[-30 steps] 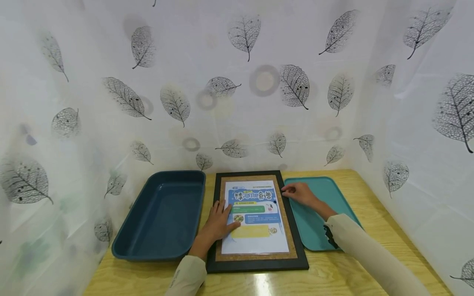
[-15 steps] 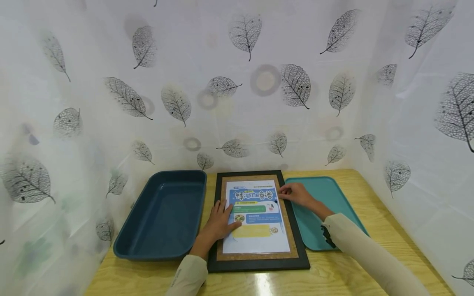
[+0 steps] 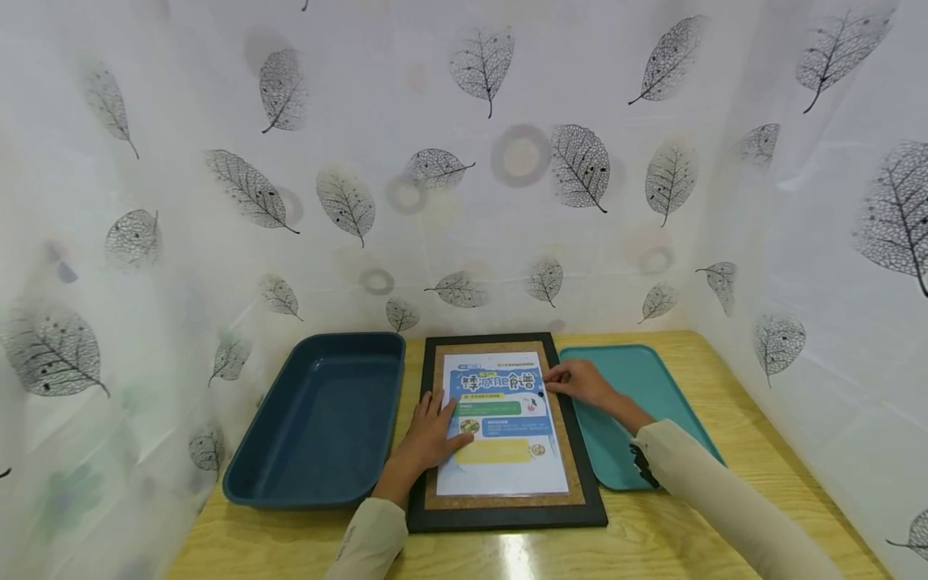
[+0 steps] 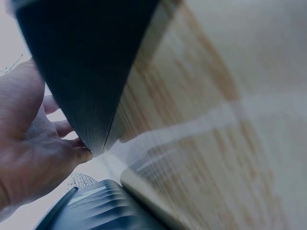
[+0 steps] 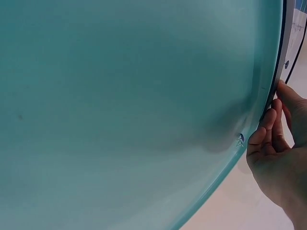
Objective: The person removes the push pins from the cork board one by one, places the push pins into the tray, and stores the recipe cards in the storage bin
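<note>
A printed sheet (image 3: 500, 475) in blue, green and yellow lies on a cork board (image 3: 515, 503) with a black frame (image 3: 507, 519). My left hand (image 3: 428, 435) rests on the sheet's left side, fingers spread. Seen from the left wrist, the hand (image 4: 33, 148) lies beside the frame's dark edge (image 4: 86, 72). My right hand (image 3: 583, 384) has thumb and fingers brought together at the sheet's upper right edge. Just by those fingertips is a small black pin (image 3: 540, 395). In the right wrist view the right hand (image 5: 283, 139) partly hides its own fingertips; whether they pinch anything is unclear.
A deep dark blue bin (image 3: 319, 427) stands left of the board. A teal tray (image 3: 616, 451) lies to the right, under my right forearm. All are on a wooden table (image 3: 464, 560), with a leaf-patterned curtain (image 3: 449, 234) on three sides.
My right hand has moved slightly left, from the black frame's right side to the sheet's edge near the pin. My left hand stays in place on the sheet.
</note>
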The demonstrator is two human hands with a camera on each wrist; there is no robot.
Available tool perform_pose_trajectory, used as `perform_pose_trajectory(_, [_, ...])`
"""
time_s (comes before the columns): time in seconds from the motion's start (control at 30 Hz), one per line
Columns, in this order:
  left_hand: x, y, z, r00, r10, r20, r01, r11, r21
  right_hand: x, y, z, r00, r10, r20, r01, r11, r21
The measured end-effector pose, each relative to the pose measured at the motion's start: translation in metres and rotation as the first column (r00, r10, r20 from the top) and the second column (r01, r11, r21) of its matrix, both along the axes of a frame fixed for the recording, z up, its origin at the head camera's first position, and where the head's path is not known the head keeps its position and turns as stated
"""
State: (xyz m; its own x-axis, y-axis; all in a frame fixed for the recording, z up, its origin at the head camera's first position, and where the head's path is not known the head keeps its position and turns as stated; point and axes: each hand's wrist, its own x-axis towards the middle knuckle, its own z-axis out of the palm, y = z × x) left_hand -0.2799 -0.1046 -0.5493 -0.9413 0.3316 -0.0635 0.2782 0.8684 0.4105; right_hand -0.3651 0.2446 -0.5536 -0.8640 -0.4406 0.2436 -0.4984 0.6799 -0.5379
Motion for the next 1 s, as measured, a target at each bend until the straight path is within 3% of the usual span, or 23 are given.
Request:
perform_pose_trajectory(0.4, [-0.0005, 0.0, -0.0017, 1.0, -0.008, -0.012, 0.008, 1.0, -0.014, 0.0021, 0.0019, 0.0003, 0.998, 0.048, -0.038, -0.047, 0.999, 0.018])
perform_pose_trajectory(1.0, [0.0014, 0.0017, 0.0011, 1.0, 0.0, -0.009, 0.0, 1.0, -0.003, 0.0028, -0.0032, -0.002, 0.998, 0.064, -0.023, -0.065, 0.998, -0.026])
